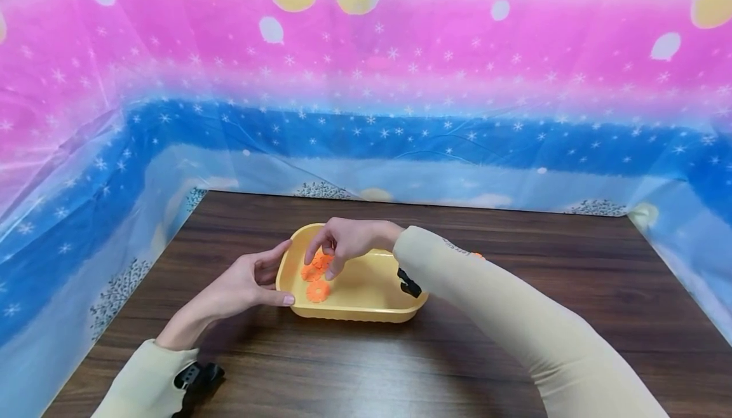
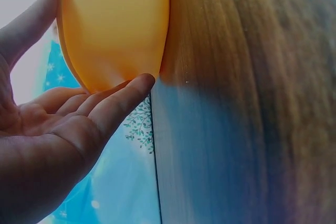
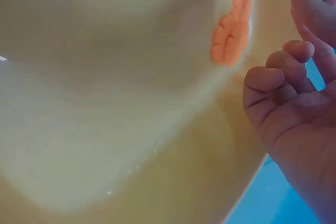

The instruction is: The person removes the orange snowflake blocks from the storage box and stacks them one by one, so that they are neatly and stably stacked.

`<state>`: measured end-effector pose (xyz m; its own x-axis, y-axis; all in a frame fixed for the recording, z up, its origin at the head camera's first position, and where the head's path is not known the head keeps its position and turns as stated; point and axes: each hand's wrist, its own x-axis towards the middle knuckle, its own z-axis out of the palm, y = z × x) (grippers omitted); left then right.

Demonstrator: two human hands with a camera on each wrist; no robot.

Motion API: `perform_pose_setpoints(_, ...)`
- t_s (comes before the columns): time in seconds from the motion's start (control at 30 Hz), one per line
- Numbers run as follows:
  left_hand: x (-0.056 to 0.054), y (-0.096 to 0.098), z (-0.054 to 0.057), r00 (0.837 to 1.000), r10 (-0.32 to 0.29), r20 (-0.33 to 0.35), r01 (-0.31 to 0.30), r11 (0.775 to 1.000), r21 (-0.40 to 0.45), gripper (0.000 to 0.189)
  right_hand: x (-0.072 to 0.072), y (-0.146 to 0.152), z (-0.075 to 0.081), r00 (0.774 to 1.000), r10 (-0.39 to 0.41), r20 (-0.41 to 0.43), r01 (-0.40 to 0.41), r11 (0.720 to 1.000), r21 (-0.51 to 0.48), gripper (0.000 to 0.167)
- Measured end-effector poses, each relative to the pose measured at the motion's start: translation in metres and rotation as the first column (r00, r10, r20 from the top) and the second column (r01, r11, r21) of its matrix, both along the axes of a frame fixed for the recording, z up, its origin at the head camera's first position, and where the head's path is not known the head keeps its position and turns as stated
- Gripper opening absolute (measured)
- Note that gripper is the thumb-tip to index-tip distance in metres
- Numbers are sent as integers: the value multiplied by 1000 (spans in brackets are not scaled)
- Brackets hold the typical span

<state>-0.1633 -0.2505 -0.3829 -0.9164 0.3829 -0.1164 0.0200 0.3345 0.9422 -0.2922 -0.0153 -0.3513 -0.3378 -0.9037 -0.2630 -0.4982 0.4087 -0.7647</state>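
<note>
A yellow plastic tray [image 1: 366, 310] sits on the table with several orange flower-shaped pieces [image 1: 317, 290] at its left end. In the right wrist view, a few orange pieces [image 3: 231, 35] lie along the tray's inner edge. My left hand [image 1: 246, 281] grips the tray's left end, its thumb at the near corner and its fingers along the outside. Over the left part of the tray, my right hand [image 1: 351, 240] points down just above the orange pieces. Its index finger and thumb are spread apart, the other fingers bent, with nothing seen held between them.
The dark wood table [image 1: 354, 367] carries the tray. Behind the right sleeve [image 1: 486, 291] a bit of another orange thing [image 1: 479, 255] shows, mostly hidden. A pink and blue patterned cloth [image 1: 366, 132] hangs around the table's back and sides.
</note>
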Motion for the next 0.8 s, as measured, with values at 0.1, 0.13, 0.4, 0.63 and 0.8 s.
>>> perform_pose_setpoints(0.1,0,0,0,1000,1,4,-1,1000,5,105,2,-2,-4,1000,23,-9,-23,1000,17,43)
perform_pose_setpoints(0.13,0,0,1,1000,3,5,-3,1000,4,105,3,-3,-4,999,32,-15,-32,999,22,42)
perform_pose_setpoints(0.4,1,0,1,1000,10,17,-10,1000,-7,105,6,-8,-18,991,114,-74,-112,993,29,40)
perform_pose_setpoints(0.63,1,-1,1,1000,14,20,-14,1000,-15,105,9,-10,-26,993,85,-86,-81,996,43,39)
perform_pose_setpoints(0.8,0,0,1,999,14,29,-14,1000,0,106,12,-11,-28,988,66,-136,-58,996,61,39)
